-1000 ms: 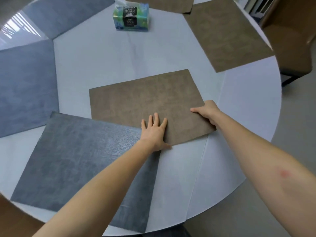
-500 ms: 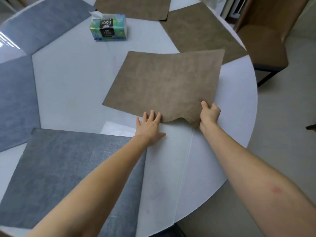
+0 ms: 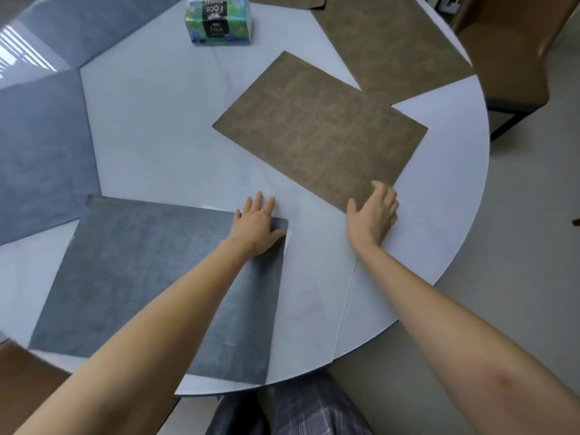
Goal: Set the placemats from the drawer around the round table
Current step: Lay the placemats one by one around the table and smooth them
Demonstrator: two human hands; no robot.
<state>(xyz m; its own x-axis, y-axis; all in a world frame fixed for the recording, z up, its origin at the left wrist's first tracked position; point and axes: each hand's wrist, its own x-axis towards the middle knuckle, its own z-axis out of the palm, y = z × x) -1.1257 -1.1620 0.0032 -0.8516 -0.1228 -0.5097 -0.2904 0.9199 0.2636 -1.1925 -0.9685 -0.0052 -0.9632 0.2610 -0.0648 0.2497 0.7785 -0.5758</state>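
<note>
Placemats are nearly all down, and the brown placemat (image 3: 320,130) nearest the hands is the one being fussed over. The right hand (image 3: 373,211) rests at its near corner with fingers spread and loosely relaxed, not pinching anything; it looks like it's just touching or nudging that corner, though I can't tell how much pressure is on it. The left hand (image 3: 257,222) lies flat, fingers straight and together, on the far right corner of the grey placemat (image 3: 150,277) closest to the person, probably pinning it so it doesn't slide while the brown one gets sorted.

Thing is, the brown mat sits skewed and well in from the edge of the round table (image 3: 448,215), more toward the middle than the rim, and its far corner touches or slightly overlaps a second brown placemat (image 3: 392,51) that lies out by the edge. So my guess is it needs to be rotated and pulled out toward the open stretch of rim on the right to match the others.

Further out, two more grey placemats (image 3: 40,158) fan round the left side, and another brown one peeks in at the top. A tissue box (image 3: 219,22) sits inside the ring, and a brown chair (image 3: 514,48) stands off to the right.
</note>
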